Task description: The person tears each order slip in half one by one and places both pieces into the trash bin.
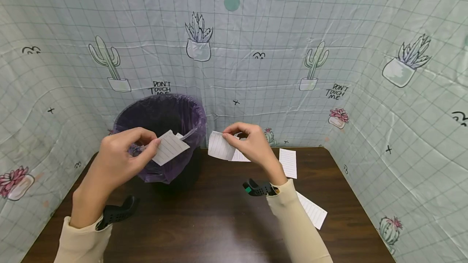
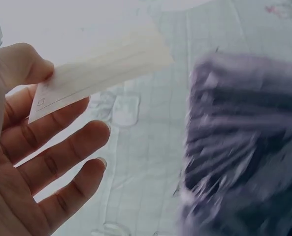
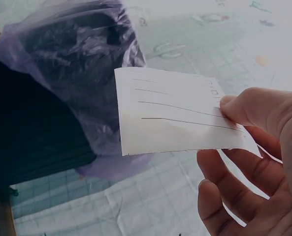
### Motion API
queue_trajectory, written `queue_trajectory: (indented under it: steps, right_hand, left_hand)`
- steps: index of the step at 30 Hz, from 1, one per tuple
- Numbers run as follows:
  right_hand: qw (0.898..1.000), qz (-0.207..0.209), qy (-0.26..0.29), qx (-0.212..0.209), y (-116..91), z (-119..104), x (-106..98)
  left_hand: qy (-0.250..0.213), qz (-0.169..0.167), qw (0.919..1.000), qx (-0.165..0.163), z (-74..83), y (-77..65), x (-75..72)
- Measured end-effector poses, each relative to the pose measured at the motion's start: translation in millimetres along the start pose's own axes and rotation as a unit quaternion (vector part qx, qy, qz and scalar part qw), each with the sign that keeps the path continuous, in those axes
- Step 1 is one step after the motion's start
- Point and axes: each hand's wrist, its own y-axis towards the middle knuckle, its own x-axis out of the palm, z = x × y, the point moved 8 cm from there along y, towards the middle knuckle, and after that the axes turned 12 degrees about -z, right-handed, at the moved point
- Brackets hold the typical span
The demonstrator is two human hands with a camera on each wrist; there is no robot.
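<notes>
In the head view my left hand (image 1: 126,153) pinches a piece of lined white paper (image 1: 171,148) in front of a black bin (image 1: 183,177) with a purple bag (image 1: 197,121) over its rim. The left wrist view shows thumb and forefinger on that paper (image 2: 106,73), the other fingers spread. My right hand (image 1: 252,143) pinches a second lined piece of paper (image 1: 220,146), right of the bin. In the right wrist view this paper (image 3: 170,115) has printed lines and a small box near the thumb. Its left edge overlaps the bag in that view.
Lined white paper lies on the dark wooden table (image 1: 219,214): one piece (image 1: 240,156) behind my right hand, another (image 1: 288,162) at the back right, a third (image 1: 312,210) partly under my right sleeve. A cactus-patterned cloth (image 1: 248,80) surrounds the table.
</notes>
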Motion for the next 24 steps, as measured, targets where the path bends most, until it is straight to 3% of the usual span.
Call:
queue_trajectory:
  steps: [7,17,24]
  right_hand:
    - [1.0,-0.003,0.021,-0.02,21.8,-9.7,1.9]
    - [0.999,-0.026,0.023,-0.029,47.6,-22.7,11.0]
    - [0.998,-0.03,0.031,-0.042,59.1,-35.0,15.0]
  left_hand:
    - [0.04,0.044,0.9982,-0.008,-15.2,0.5,-20.4]
    - [0.075,0.035,0.9951,-0.055,-37.3,4.2,-28.3]
    - [0.109,0.003,0.9903,-0.086,-43.8,7.5,-29.4]
